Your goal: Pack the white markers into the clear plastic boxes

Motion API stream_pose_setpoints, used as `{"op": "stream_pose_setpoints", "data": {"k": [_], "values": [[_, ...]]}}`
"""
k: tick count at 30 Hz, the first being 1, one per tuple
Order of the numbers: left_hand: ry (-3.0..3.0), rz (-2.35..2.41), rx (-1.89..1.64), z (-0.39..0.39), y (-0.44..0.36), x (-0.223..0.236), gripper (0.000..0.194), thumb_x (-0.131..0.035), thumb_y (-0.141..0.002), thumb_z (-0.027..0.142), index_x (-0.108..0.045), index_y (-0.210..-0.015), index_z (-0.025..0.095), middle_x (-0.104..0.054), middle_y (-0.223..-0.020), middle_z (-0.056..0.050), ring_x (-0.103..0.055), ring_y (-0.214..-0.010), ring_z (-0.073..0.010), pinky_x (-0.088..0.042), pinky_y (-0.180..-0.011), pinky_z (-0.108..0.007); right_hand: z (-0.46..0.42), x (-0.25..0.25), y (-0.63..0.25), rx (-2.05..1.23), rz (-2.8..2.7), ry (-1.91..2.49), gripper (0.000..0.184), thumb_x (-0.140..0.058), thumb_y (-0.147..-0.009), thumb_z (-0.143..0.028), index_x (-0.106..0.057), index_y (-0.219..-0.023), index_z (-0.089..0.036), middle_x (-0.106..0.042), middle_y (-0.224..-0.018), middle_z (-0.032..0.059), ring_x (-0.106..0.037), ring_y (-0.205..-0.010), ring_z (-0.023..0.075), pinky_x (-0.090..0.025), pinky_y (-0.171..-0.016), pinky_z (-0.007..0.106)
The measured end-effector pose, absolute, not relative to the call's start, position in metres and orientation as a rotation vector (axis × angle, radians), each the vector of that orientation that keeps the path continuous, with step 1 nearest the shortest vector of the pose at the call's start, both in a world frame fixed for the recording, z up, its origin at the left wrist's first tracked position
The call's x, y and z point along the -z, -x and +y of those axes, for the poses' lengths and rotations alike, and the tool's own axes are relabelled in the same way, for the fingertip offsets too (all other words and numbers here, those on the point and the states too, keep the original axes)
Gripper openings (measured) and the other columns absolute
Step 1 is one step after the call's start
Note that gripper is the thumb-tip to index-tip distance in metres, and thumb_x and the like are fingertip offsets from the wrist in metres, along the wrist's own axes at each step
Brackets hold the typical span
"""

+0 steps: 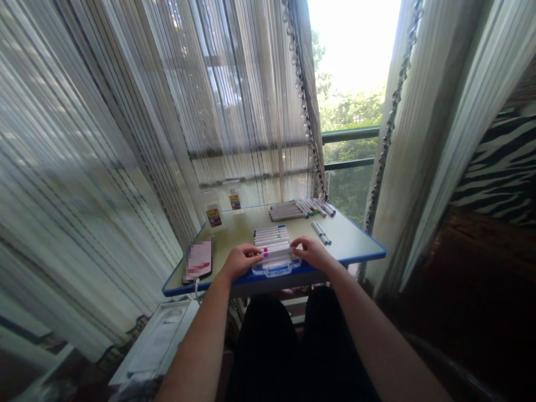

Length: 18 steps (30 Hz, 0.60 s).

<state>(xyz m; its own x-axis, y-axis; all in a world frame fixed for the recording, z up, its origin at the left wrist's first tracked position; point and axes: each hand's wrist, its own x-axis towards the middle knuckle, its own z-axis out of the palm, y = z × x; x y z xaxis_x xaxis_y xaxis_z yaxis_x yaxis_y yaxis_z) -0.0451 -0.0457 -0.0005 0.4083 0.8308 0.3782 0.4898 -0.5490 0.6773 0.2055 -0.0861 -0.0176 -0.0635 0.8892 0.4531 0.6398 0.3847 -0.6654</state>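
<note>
Markers lie side by side in a tight stack across a clear plastic case with blue trim, which sits at the near edge of the counter. Both hands meet the stack from either side. The left hand is narrow, its fingers curled in against the left ends of the markers near a magenta band. The right hand is narrow too, its fingertips at the right ends of the same stack. Whether either hand is gripping a marker or only touching one cannot be told from this view. Farther along the counter, more markers lie in a row by the far edge, and a pair of loose markers lies apart to the right. Two small labelled packets stand near the back left corner, not far from a pixelated flat case with a white cable hanging off the edge. Sheer striped curtains hang at the left, and a green balcony railing shows through the window, with trees behind it.
</note>
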Motion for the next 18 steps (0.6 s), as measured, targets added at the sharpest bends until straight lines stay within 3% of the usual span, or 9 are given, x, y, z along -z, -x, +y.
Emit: {"op": "stream_pose_setpoints", "data": {"k": [3, 8, 18], "values": [[-2.192, 1.141, -1.011, -0.0461, 0.0462, 0.0011, 0.034, -0.072, -0.063, 0.041, -0.072, -0.086, 0.017, -0.061, -0.067, -0.001, -0.048, -0.056, -0.0105, -0.038, -0.053, -0.022, -0.0851, 0.0184, -0.2050, -0.351, -1.811, 1.322, 0.015, -0.059, -0.074, -0.018, -0.070, -0.085, -0.016, -0.059, -0.079, 0.0024, -0.048, -0.062, 0.0113, -0.040, -0.064, 0.025], [-2.297, 1.126, -0.977, -0.0487, 0.0440, -0.0018, 0.028, -0.069, -0.067, 0.042, -0.071, -0.076, 0.016, -0.060, -0.071, -0.002, -0.047, -0.059, -0.0109, -0.037, -0.054, -0.022, -0.0844, 0.0220, -0.2040, -0.342, -1.851, 1.296, 0.014, -0.062, -0.073, -0.019, -0.072, -0.084, -0.018, -0.060, -0.090, 0.0057, -0.053, -0.070, 0.0129, -0.042, -0.069, 0.026], [-2.310, 1.124, -0.943, -0.0501, 0.0418, -0.0012, 0.027, -0.068, -0.067, 0.040, -0.071, -0.079, 0.016, -0.060, -0.077, -0.002, -0.043, -0.058, -0.0092, -0.035, -0.054, -0.022, -0.0901, 0.0160, -0.2023, -0.379, -1.862, 1.348, 0.016, -0.062, -0.074, -0.018, -0.072, -0.087, -0.017, -0.059, -0.089, 0.0049, -0.052, -0.069, 0.0117, -0.043, -0.069, 0.025]]}}
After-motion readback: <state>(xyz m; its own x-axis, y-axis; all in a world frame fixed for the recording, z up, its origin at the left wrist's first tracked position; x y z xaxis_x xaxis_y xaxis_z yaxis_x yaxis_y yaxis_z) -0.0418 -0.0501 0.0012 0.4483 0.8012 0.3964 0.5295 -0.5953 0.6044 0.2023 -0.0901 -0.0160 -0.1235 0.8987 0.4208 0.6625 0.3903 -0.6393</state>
